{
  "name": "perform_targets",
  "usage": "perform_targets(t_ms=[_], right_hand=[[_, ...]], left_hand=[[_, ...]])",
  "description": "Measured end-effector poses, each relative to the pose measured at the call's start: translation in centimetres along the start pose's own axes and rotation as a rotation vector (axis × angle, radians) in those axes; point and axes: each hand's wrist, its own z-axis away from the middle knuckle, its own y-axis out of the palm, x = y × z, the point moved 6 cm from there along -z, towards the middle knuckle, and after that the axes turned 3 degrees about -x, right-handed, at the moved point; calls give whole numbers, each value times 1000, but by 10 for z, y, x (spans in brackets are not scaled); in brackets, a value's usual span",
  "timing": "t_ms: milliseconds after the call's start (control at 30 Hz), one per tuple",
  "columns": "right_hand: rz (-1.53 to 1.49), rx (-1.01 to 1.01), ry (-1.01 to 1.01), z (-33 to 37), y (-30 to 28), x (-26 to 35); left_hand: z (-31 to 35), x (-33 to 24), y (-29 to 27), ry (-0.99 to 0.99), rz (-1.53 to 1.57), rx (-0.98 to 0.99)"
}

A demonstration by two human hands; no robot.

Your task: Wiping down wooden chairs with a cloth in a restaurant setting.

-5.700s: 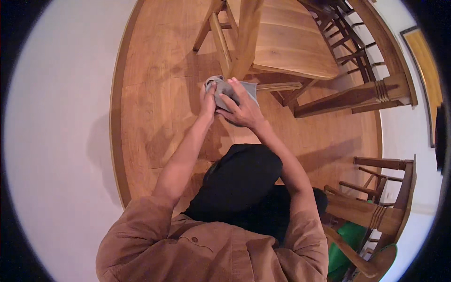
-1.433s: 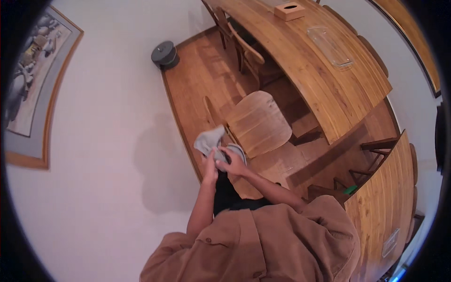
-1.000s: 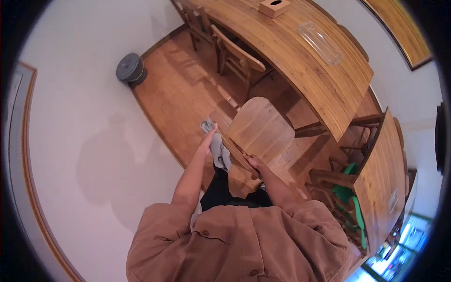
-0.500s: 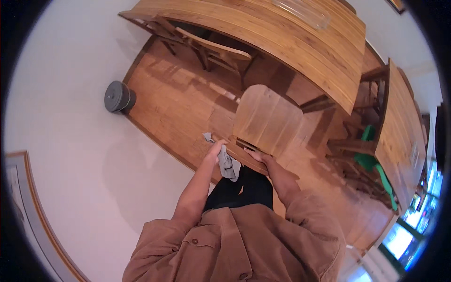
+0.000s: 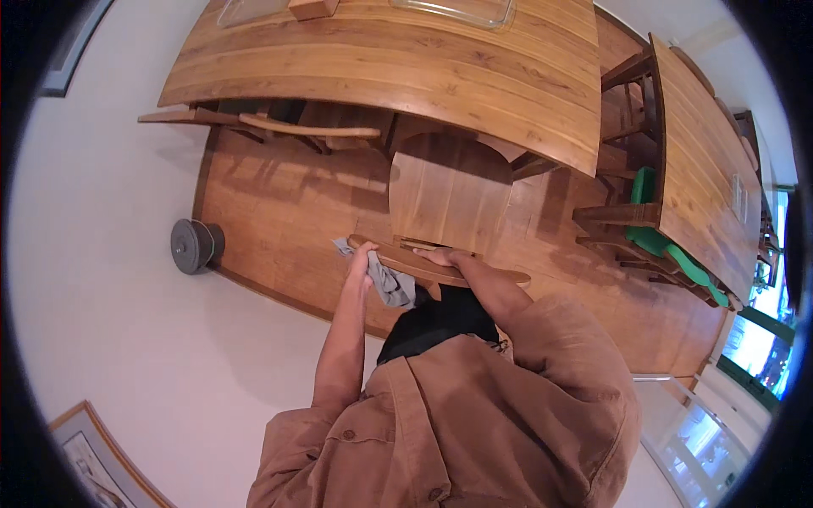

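A wooden chair with a pale seat (image 5: 450,190) stands in front of me, the far part of its seat beneath the long wooden table (image 5: 457,80). My left hand (image 5: 363,259) is closed round the left end of its curved backrest (image 5: 406,262). A grey cloth (image 5: 391,286) is held in that same hand and hangs down against the near side of the backrest. My right hand (image 5: 442,256) grips the backrest nearer its middle, the fingers reaching over to the seat side.
Another wooden chair (image 5: 309,129) stands left at the table. A dark grey lidded bin (image 5: 196,245) sits by the white wall. To the right are a second wooden table (image 5: 707,152) and a green chair (image 5: 693,273). Clear trays (image 5: 461,10) and a wooden box (image 5: 312,8) rest on the long table.
The chair has moved forward, its seat now partly under the table, with both my hands staying on the backrest. My view has turned, bringing more of the tabletop into sight.
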Motion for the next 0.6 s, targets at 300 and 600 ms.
perform_targets(t_ms=[300,600], right_hand=[[24,32,-9,-15,-108,43],[94,32,-23,-50,-202,55]], left_hand=[[-62,-47,76,-74,1,-3],[-93,-96,162,-55,11,2]])
